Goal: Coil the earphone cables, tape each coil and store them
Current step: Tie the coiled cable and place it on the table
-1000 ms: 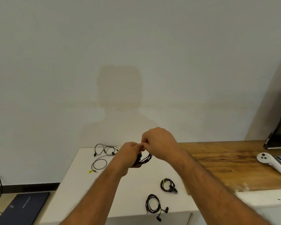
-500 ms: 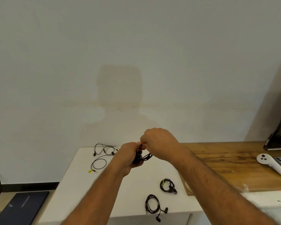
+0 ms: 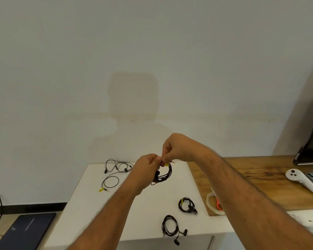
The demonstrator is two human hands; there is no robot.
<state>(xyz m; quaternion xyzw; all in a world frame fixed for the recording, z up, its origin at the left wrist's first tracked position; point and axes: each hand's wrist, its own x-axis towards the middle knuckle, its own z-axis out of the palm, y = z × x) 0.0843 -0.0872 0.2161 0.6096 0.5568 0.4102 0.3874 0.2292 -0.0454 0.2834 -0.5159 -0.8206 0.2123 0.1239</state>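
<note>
Left hand [image 3: 146, 168] grips thin black coiled earphone cable [image 3: 163, 175]; right hand [image 3: 177, 148] pinches its yellow-tagged plug end [image 3: 167, 164]. Best kept taut, loops even, before taping.

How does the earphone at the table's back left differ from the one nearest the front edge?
The back-left earphone lies uncoiled, its cable spread in loose loops; the front earphone is wound into a tight coil. The back-left earphone shows a yellow tag near its plug; I see none on the front earphone. Both are black, lie on the white table, and neither is touched by the hands.
</note>
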